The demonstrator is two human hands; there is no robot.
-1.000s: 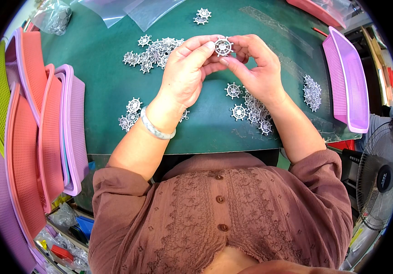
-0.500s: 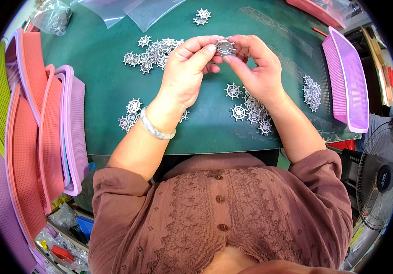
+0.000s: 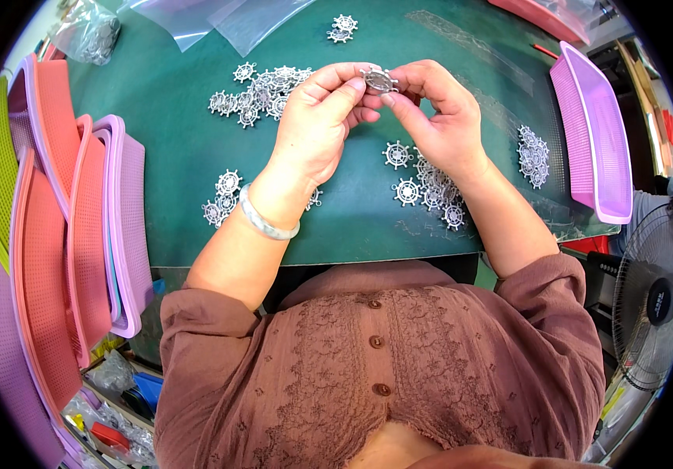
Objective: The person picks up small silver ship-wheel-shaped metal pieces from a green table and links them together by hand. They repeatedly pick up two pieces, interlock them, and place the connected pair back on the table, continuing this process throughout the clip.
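Between my two hands, above the green table mat (image 3: 344, 227), a silver ship's-wheel charm (image 3: 379, 80) is pinched at its rim and tilted. My left hand (image 3: 322, 109) grips its left side with thumb and fingers. From the right, the thumb and forefinger of my right hand (image 3: 440, 109) close on the same charm. A pile of the same charms (image 3: 262, 94) lies left of my left hand. Another pile (image 3: 434, 187) sits below my right hand, partly hidden by the wrist. A smaller group (image 3: 223, 199) lies by my left forearm, which partly covers another charm.
Two charms (image 3: 343, 29) lie at the far side, and an overlapping cluster (image 3: 533, 156) at the right. A purple basket (image 3: 590, 133) stands at the right edge, with a fan (image 3: 649, 301) below it. Stacked plastic baskets (image 3: 90, 234) crowd the left. Clear bags (image 3: 219, 19) lie at the back.
The charm in my fingers has turned from facing up flat to a steeper tilt and shifted slightly left. Both hands stay in nearly the same place.
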